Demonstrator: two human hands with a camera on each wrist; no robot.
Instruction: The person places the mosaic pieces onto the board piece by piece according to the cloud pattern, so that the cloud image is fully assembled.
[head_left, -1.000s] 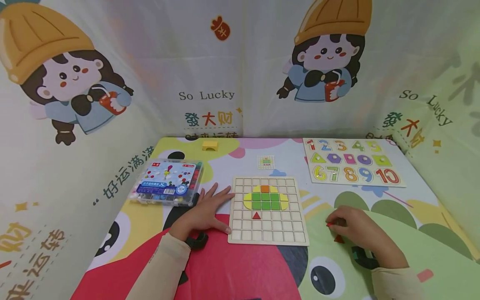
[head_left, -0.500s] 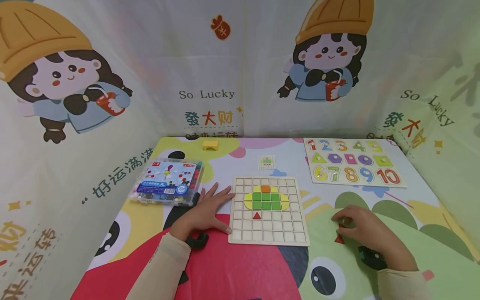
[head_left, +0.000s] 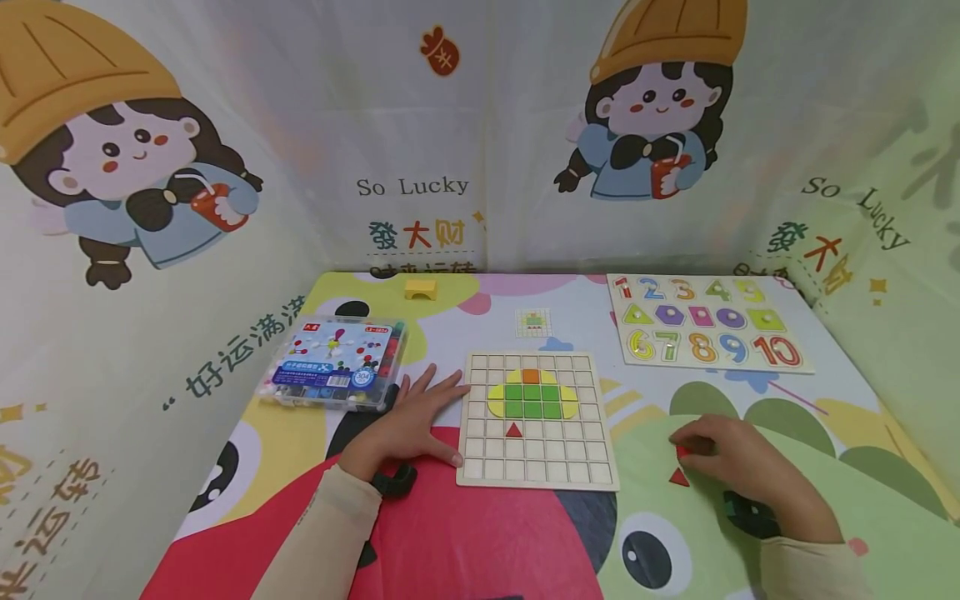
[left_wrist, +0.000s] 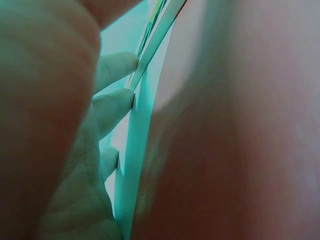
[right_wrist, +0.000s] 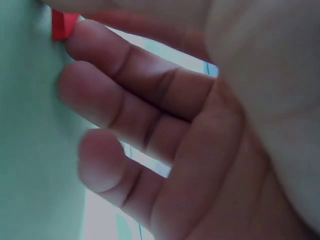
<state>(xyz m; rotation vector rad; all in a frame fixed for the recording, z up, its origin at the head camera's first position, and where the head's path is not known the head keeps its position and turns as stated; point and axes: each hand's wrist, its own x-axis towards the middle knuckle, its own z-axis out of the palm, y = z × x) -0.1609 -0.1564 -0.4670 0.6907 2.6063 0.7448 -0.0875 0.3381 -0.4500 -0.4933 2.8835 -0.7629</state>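
My left hand (head_left: 405, 421) lies with fingers spread at the left edge of a square wooden grid board (head_left: 536, 475). Thumb and fingertips meet that edge; in the left wrist view, fingers (left_wrist: 116, 107) touch its side. Green squares (head_left: 531, 400), yellow rounded pieces and an orange square (head_left: 530, 376) form a shape on the grid, with a red triangle (head_left: 513, 430) below. Right of the board, my right hand (head_left: 723, 450) pinches a small red piece (head_left: 682, 452) between thumb and index finger, its outline partly hidden. Another red triangle (head_left: 678, 477) lies on the cloth just below the fingertips.
A small pattern card (head_left: 533, 322) lies behind the board. A clear plastic box (head_left: 333, 362) of coloured parts stands at the left, a yellow arch block (head_left: 420, 289) at the back. A number puzzle board (head_left: 708, 323) lies at the back right.
My right hand has shifted slightly right, away from the board, and the loose red triangle beneath it shows more fully. The left hand stays against the board.
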